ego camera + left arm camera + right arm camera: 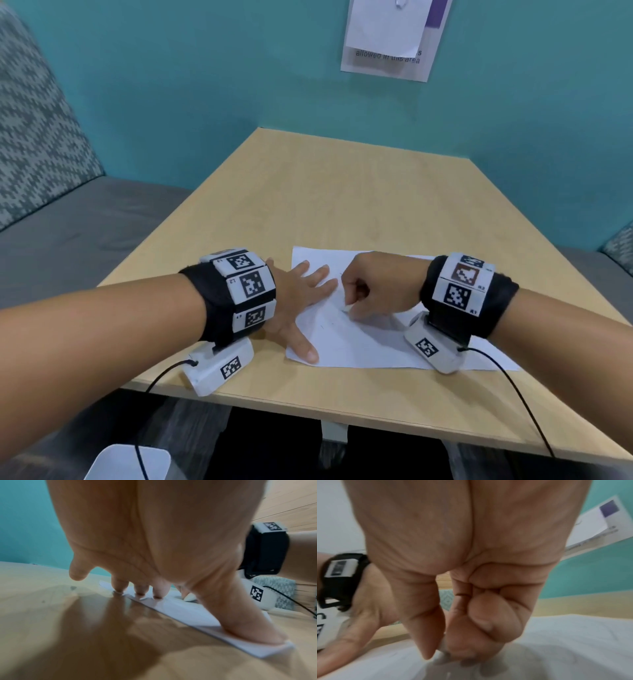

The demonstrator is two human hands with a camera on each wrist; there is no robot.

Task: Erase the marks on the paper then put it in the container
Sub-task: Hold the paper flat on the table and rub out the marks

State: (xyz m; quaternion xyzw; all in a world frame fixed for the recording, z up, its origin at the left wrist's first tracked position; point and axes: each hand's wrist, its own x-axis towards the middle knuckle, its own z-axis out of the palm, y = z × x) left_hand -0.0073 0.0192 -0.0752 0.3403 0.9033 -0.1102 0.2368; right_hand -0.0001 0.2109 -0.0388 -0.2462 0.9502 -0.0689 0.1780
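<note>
The right hand [373, 286] was curled tight, pinching a small white eraser [188, 598] whose tip met the paper [370, 342]; the left hand [298, 301], at its 9 o'clock, lay spread wide with straight fingers [140, 589] and thumb pressing the sheet's left edge flat; faint pencil marks [337, 320] showed near the eraser; the paper lay on the near half of the worktop [342, 192], the right wrist's camera unit [433, 346] sitting over its near right part; at 12 o'clock a notice [390, 37] hung on the teal wall [171, 85]; at 9 o'clock stood a patterned cushion [34, 113]; a white object [126, 462] lay at 7 o'clock, below the worktop's edge.
</note>
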